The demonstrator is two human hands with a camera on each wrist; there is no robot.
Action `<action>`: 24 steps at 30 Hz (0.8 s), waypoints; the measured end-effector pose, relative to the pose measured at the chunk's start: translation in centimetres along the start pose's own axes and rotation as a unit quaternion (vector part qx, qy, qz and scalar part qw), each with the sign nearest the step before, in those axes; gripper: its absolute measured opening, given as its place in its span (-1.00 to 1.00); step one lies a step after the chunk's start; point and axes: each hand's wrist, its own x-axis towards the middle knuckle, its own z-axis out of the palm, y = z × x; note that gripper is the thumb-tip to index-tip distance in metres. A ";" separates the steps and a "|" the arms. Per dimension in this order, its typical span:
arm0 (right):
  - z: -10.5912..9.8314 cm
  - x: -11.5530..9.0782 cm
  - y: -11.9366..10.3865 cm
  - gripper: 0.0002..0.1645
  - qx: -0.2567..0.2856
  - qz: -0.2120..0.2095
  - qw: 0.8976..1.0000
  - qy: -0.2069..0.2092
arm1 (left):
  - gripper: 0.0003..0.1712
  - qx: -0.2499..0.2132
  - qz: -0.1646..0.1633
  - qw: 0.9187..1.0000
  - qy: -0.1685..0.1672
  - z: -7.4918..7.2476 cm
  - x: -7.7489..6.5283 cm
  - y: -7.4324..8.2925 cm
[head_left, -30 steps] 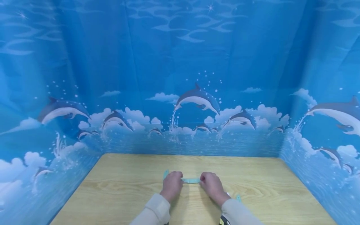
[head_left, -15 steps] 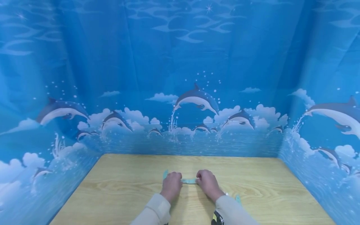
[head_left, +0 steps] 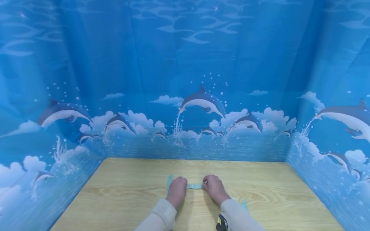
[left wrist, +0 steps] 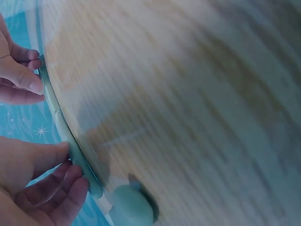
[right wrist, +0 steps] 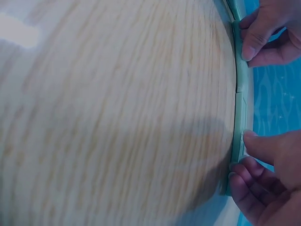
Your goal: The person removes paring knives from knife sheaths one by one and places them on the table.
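Note:
A mint-green strip with a seam across its middle lies sideways between my two hands, low over the table. My left hand pinches its left part between thumb and fingers. At the other end, my right hand holds the strip with thumb and fingertips. Both grips show in the left wrist view, where the strip looks slim and has a rounded end. Just left of my left hand lies another green piece, partly hidden by that hand.
One more green piece lies beside my right sleeve, partly covered by it. The wood-grain table ends at a blue dolphin-print curtain at the back and sides.
My right hand has shifted slightly left, and the visible stretch of strip between the hands is shorter. More of the green piece beside my left hand shows.

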 end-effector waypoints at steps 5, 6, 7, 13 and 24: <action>-0.1 -0.1 -0.4 -0.84 -0.007 0.003 1.000 -0.009 | -0.83 0.022 0.005 1.000 -0.001 -0.3 -0.1 0.2; -0.1 -0.1 -0.4 -0.85 -0.007 0.004 1.000 -0.009 | -0.83 0.023 0.006 1.000 0.000 -0.3 -0.1 0.2; -0.1 -0.1 -0.4 -0.87 -0.008 0.005 1.000 -0.011 | -0.82 0.023 0.006 1.000 0.001 -0.3 -0.1 0.2; 0.0 -0.1 -0.1 -0.92 -0.008 0.010 1.000 -0.017 | -0.80 0.034 0.013 0.999 -0.001 0.2 0.0 0.3; -0.3 0.0 -0.1 -0.81 -0.019 -0.018 1.000 -0.015 | -0.82 0.054 0.024 0.998 0.014 0.2 0.0 0.1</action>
